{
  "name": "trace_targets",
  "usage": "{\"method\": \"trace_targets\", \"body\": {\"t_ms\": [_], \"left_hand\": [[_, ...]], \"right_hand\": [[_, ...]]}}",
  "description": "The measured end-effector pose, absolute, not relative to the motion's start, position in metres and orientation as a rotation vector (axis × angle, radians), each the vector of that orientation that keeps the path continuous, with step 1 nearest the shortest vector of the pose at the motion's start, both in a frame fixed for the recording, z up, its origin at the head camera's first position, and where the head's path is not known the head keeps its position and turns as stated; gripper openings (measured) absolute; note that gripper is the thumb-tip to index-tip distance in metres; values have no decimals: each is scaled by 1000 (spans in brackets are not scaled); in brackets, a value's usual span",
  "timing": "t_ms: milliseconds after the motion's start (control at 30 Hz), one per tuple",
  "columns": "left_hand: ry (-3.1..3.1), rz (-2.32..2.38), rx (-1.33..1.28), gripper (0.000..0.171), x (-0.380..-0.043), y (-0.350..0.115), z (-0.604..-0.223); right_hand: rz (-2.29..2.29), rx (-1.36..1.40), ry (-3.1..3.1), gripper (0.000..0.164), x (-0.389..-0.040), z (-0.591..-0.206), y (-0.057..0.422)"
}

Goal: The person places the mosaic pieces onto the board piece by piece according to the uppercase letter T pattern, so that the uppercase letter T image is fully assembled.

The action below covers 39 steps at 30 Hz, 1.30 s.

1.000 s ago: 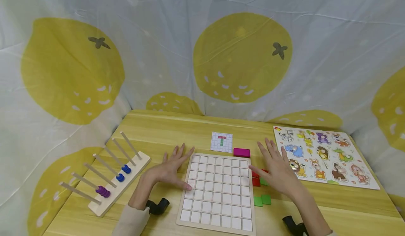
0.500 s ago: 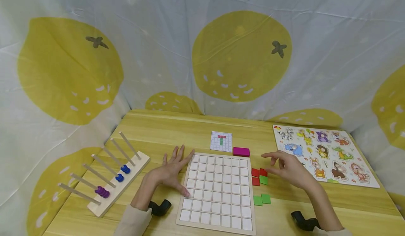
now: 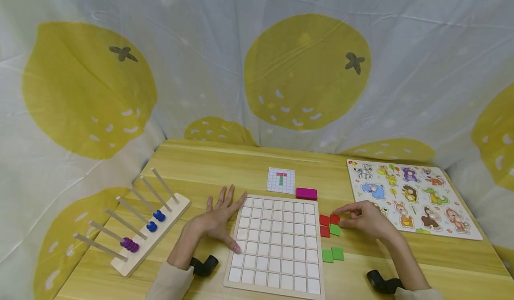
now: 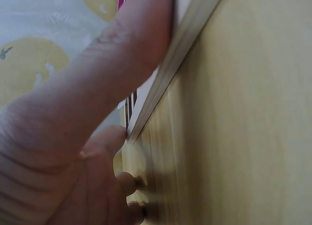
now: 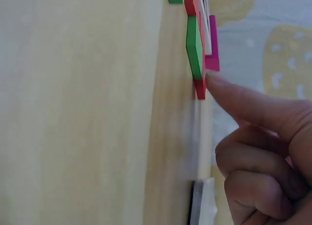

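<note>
The left hand [image 3: 214,224] lies spread at the left edge of a white-squared wooden grid board [image 3: 275,246]. Its thumb rests on the board's rim, while the other fingertips touch the table beside the upper left corner. To the board's right, the right hand [image 3: 367,219] pinches a red square tile [image 3: 335,219] at its edges between thumb and forefinger; the tile lies flat on the table. Its remaining fingers [image 5: 253,161] are curled in. Two more red tiles [image 3: 324,231] lie just left of it, a green tile [image 3: 335,230] just in front, and two green tiles [image 3: 327,256] nearer the person.
A pattern card [image 3: 280,180] with a red and green T lies behind the board, beside a magenta block [image 3: 307,193]. At the left stands a peg rack [image 3: 140,242] with blue and purple beads. An animal puzzle board [image 3: 417,197] lies at the right.
My right hand swung away from over the tiles, turned, and lowered its thumb and forefinger onto the red tile. The left thumb slid slightly down the board's left rim.
</note>
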<state>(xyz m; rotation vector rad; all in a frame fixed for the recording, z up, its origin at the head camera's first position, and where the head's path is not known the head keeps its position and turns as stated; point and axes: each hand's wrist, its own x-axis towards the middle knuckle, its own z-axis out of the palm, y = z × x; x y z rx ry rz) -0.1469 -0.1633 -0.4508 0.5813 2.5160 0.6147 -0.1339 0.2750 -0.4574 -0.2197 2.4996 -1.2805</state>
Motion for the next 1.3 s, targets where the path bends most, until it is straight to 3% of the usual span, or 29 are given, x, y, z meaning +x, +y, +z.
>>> {"method": "trace_targets", "body": {"t_ms": [367,1300], "left_hand": [[2507,611,578,145,-147,-163,-450],[2517,584,580,145,-148,-164,-450]], "right_hand": [[-1258,49,2547,27,-132,-460,266],[-1179,75,2635,32,-133,-460,263]]}}
